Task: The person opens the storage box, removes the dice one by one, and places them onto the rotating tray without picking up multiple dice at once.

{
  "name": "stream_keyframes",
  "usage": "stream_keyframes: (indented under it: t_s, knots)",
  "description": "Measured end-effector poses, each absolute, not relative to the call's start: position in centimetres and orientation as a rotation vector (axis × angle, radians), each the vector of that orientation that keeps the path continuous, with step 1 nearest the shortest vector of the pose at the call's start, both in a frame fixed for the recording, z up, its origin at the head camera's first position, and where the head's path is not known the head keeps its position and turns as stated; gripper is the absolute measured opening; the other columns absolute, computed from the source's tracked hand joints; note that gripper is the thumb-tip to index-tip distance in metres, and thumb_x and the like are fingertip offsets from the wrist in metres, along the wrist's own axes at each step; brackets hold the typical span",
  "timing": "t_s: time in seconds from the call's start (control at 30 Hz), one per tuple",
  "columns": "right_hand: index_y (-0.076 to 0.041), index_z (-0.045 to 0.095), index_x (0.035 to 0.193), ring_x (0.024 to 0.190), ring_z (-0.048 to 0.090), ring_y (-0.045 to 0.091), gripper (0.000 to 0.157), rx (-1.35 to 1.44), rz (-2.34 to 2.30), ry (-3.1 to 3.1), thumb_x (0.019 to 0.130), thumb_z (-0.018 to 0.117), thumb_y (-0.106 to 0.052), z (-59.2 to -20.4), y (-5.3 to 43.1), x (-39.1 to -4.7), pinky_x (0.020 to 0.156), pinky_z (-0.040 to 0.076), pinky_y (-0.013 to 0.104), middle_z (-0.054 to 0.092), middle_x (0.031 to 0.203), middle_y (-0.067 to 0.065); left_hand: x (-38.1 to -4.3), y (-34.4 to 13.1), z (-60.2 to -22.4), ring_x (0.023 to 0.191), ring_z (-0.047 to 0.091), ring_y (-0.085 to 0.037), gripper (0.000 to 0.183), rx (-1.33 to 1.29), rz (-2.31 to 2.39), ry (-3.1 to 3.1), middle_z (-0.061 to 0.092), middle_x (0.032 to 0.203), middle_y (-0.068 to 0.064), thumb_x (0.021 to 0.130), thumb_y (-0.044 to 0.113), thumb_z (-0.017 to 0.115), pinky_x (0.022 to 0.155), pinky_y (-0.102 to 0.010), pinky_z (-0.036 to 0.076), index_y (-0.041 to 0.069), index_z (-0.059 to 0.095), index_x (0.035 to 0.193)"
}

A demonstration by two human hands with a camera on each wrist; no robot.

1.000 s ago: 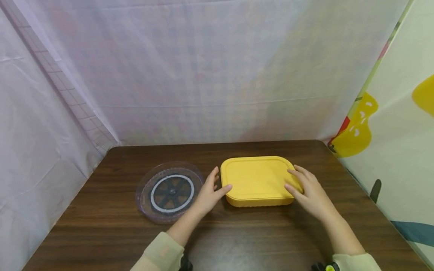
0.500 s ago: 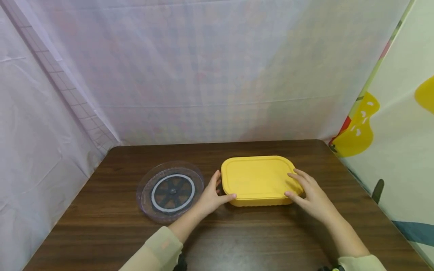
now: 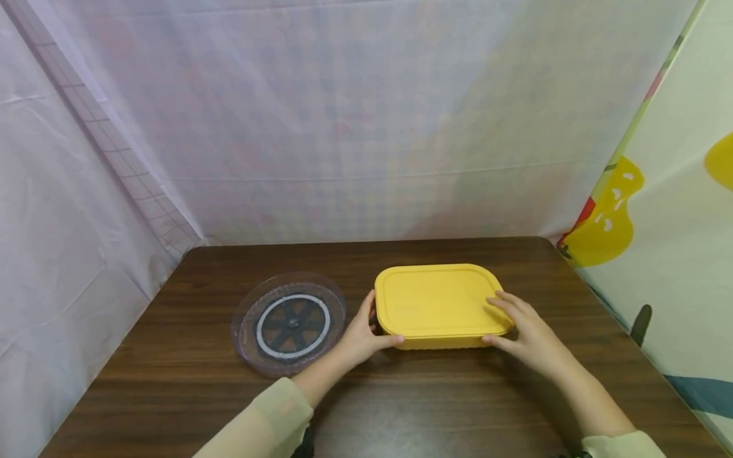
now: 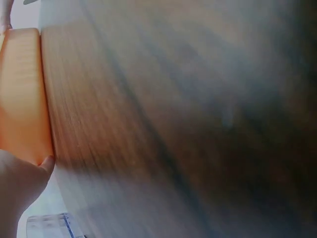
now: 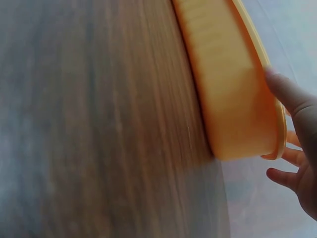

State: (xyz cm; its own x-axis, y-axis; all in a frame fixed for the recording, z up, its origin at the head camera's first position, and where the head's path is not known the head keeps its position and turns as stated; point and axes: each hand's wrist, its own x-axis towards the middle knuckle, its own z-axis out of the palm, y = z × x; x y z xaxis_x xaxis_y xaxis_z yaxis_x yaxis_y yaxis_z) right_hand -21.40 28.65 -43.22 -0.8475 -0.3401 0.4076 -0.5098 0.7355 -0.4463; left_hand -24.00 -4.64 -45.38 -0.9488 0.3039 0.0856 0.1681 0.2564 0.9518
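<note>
A yellow rectangular food container (image 3: 438,305) with its lid on sits flat on the wooden table. My left hand (image 3: 362,336) holds its left end, the thumb low along the front wall and the fingers partly hidden behind the side. In the left wrist view that thumb (image 4: 47,165) touches the wall close to the tabletop. At the right end my right hand (image 3: 529,334) grips the lid's corner: the thumb (image 5: 282,89) lies against the rim, and fingers reach onto the lid's edge. Some right fingers (image 5: 285,177) stick out free of the container.
To the left, near my left forearm, stands a round clear plastic dish (image 3: 243,343) with a dark spoked wheel shape and pale ring (image 3: 293,326). The brown wooden table (image 3: 424,407) ends at a whitish curtain (image 3: 366,159) behind, with a patterned cloth (image 3: 676,267) on the right.
My left thumb has slid from the lid's corner down onto the front wall. My right thumb has moved from the lid's top down to its front rim. The container has barely shifted.
</note>
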Motion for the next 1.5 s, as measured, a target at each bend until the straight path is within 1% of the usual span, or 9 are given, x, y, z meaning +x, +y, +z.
stream_keyframes:
  t_s: [0.17, 0.3, 0.4, 0.57, 0.77, 1.13, 1.23, 1.4, 1.5]
  knots:
    - [-0.002, 0.054, 0.129, 0.124, 0.037, 0.045, 0.067, 0.741, 0.733, -2.598, 0.072, 0.085, -0.02, -43.44, 28.87, -21.63, 0.096, 0.033, 0.062, 0.045, 0.135, 0.025, -23.98, -4.66, -45.39, 0.137, 0.03, -0.034, 0.114, 0.476, 1.782, 2.391, 0.019, 0.155, -0.019, 0.074, 0.023, 0.085, 0.104, -0.047, 0.035, 0.002, 0.005, 0.153]
    - [-0.001, 0.057, 0.125, 0.122, 0.04, 0.043, 0.064, 0.796, 0.674, -2.539, 0.07, 0.086, -0.014, -43.78, 29.01, -21.83, 0.108, 0.028, 0.041, 0.049, 0.13, 0.023, -24.0, -4.73, -45.43, 0.137, 0.029, -0.035, 0.116, 0.484, 1.782, 2.377, 0.019, 0.155, -0.02, 0.074, 0.022, 0.085, 0.105, -0.048, 0.034, 0.002, 0.003, 0.153]
    - [-0.001, 0.059, 0.121, 0.121, 0.041, 0.043, 0.06, 0.815, 0.662, -2.506, 0.069, 0.086, -0.013, -43.99, 29.1, -21.87, 0.11, 0.02, 0.024, 0.051, 0.127, 0.022, -24.1, -4.73, -45.51, 0.138, 0.028, -0.035, 0.116, 0.489, 1.787, 2.367, 0.018, 0.155, -0.02, 0.074, 0.021, 0.085, 0.105, -0.047, 0.033, 0.003, 0.002, 0.153]
    - [-0.001, 0.06, 0.119, 0.12, 0.041, 0.044, 0.058, 0.824, 0.663, -2.492, 0.068, 0.085, -0.013, -44.15, 29.21, -21.84, 0.108, 0.015, 0.017, 0.052, 0.126, 0.022, -24.25, -4.67, -45.69, 0.139, 0.026, -0.033, 0.115, 0.491, 1.799, 2.352, 0.017, 0.156, -0.019, 0.074, 0.02, 0.085, 0.106, -0.047, 0.033, 0.003, 0.002, 0.153]
    - [0.0, 0.061, 0.118, 0.12, 0.042, 0.044, 0.057, 0.828, 0.661, -2.482, 0.067, 0.085, -0.012, -44.21, 29.27, -21.79, 0.107, 0.012, 0.014, 0.052, 0.126, 0.021, -24.24, -4.66, -45.67, 0.139, 0.027, -0.032, 0.115, 0.486, 1.812, 2.342, 0.018, 0.156, -0.018, 0.074, 0.018, 0.085, 0.105, -0.046, 0.034, 0.004, 0.003, 0.153]
    - [-0.001, 0.06, 0.121, 0.123, 0.04, 0.043, 0.055, 0.814, 0.676, -2.519, 0.073, 0.082, -0.015, -43.86, 29.23, -21.46, 0.109, 0.014, 0.016, 0.051, 0.13, 0.02, -24.16, -4.75, -45.53, 0.139, 0.026, -0.032, 0.115, 0.485, 1.803, 2.344, 0.016, 0.157, -0.017, 0.074, 0.018, 0.085, 0.106, -0.045, 0.033, 0.005, 0.003, 0.153]
    - [-0.001, 0.06, 0.122, 0.124, 0.04, 0.043, 0.054, 0.804, 0.679, -2.53, 0.075, 0.082, -0.016, -43.72, 29.19, -21.32, 0.111, 0.016, 0.02, 0.052, 0.129, 0.02, -24.2, -4.73, -45.63, 0.138, 0.027, -0.034, 0.115, 0.498, 1.798, 2.353, 0.016, 0.156, -0.018, 0.074, 0.018, 0.085, 0.105, -0.046, 0.034, 0.004, 0.003, 0.153]
    - [-0.003, 0.059, 0.124, 0.126, 0.039, 0.044, 0.052, 0.775, 0.688, -2.57, 0.079, 0.079, -0.02, -43.58, 29.18, -21.18, 0.112, 0.022, 0.035, 0.052, 0.131, 0.018, -24.26, -4.7, -45.71, 0.138, 0.027, -0.035, 0.114, 0.5, 1.802, 2.353, 0.017, 0.156, -0.019, 0.074, 0.017, 0.084, 0.105, -0.047, 0.034, 0.003, 0.003, 0.153]
    - [-0.003, 0.058, 0.124, 0.127, 0.039, 0.044, 0.052, 0.766, 0.692, -2.58, 0.08, 0.078, -0.02, -43.59, 29.19, -21.24, 0.112, 0.022, 0.037, 0.052, 0.131, 0.017, -23.98, -4.71, -45.23, 0.138, 0.027, -0.035, 0.112, 0.499, 1.817, 2.344, 0.017, 0.155, -0.02, 0.075, 0.015, 0.084, 0.105, -0.047, 0.033, 0.002, 0.003, 0.153]
